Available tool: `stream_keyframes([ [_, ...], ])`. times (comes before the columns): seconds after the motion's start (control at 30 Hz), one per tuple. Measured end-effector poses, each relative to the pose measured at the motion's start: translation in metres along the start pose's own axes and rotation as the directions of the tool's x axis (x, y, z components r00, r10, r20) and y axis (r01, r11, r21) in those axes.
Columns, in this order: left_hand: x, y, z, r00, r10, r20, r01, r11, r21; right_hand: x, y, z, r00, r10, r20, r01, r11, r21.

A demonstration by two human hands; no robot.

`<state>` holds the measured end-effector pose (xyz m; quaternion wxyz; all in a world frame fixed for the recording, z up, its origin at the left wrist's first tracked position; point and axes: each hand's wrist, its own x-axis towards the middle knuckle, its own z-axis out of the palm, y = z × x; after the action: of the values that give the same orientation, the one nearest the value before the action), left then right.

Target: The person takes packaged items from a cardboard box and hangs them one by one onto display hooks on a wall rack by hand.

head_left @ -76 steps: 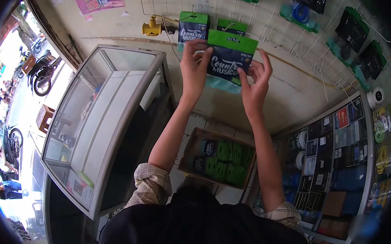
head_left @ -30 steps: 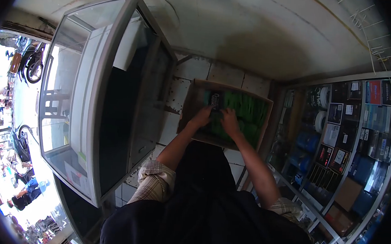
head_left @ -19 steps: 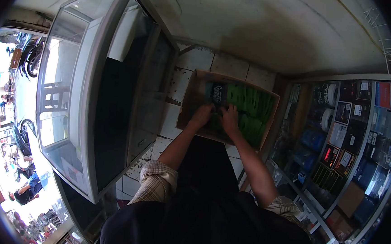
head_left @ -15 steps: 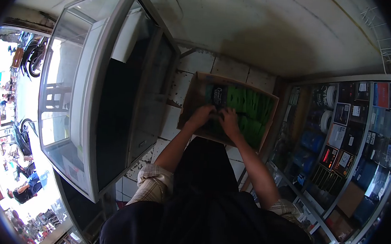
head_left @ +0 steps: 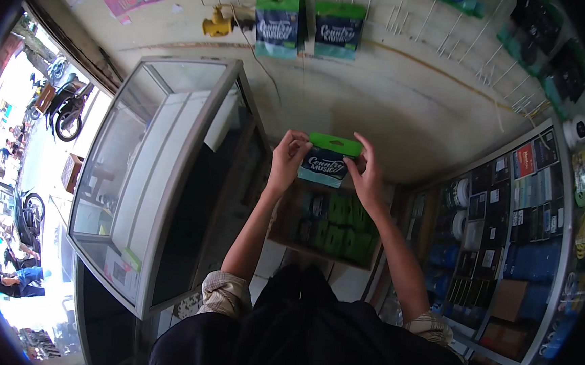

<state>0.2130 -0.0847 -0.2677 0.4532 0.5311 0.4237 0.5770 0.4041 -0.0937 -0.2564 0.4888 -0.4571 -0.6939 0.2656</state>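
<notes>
Between my two hands is a pouch [head_left: 324, 163] with a green top strip, a dark blue middle and "Country Music" lettering. My left hand [head_left: 287, 160] pinches its left edge near the top. On the other side, my right hand [head_left: 366, 171] grips the right edge, thumb on the front. The pouch is upright, facing me, above an open cardboard box [head_left: 288, 242]. Inside that box stand several green packets [head_left: 343, 227] of similar look. Two like pouches, one left [head_left: 277, 25] and one right [head_left: 338, 30], hang on the wall ahead.
A glass display case [head_left: 149, 193] stands to my left. Along the right runs another case [head_left: 507, 218] filled with boxed goods. Wire hooks [head_left: 451, 48] and a yellow valve [head_left: 218, 23] are on the wall. Motorcycles [head_left: 70, 113] are outside at far left.
Both hands have risen out of the box, bringing up a pouch now held between them. My view has tilted up, so the wall hooks and hanging pouches show.
</notes>
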Motion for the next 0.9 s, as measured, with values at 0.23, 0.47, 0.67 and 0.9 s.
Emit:
stream_keyframes([
  [0.23, 0.047, 0.103, 0.014, 0.917, 0.350, -0.191, -0.356, 0.934, 0.002, 0.091, -0.086, -0.010, 0.932, -0.292, -0.217, 0.308, 0.950, 0.047],
  [0.47, 0.064, 0.128, 0.015, 0.790, 0.566, -0.236, -0.476, 0.809, 0.345, 0.131, -0.112, -0.005, 0.869, -0.423, -0.256, 0.446, 0.894, 0.038],
  [0.67, 0.097, 0.136, 0.013, 0.756, 0.612, -0.230, -0.531, 0.780, 0.331, 0.161, -0.110, 0.000, 0.846, -0.429, -0.318, 0.457, 0.890, 0.015],
  [0.9, 0.143, 0.095, 0.016, 0.764, 0.623, -0.166, -0.481, 0.722, 0.498, 0.195, -0.066, 0.009, 0.880, -0.375, -0.292, 0.361, 0.927, -0.104],
])
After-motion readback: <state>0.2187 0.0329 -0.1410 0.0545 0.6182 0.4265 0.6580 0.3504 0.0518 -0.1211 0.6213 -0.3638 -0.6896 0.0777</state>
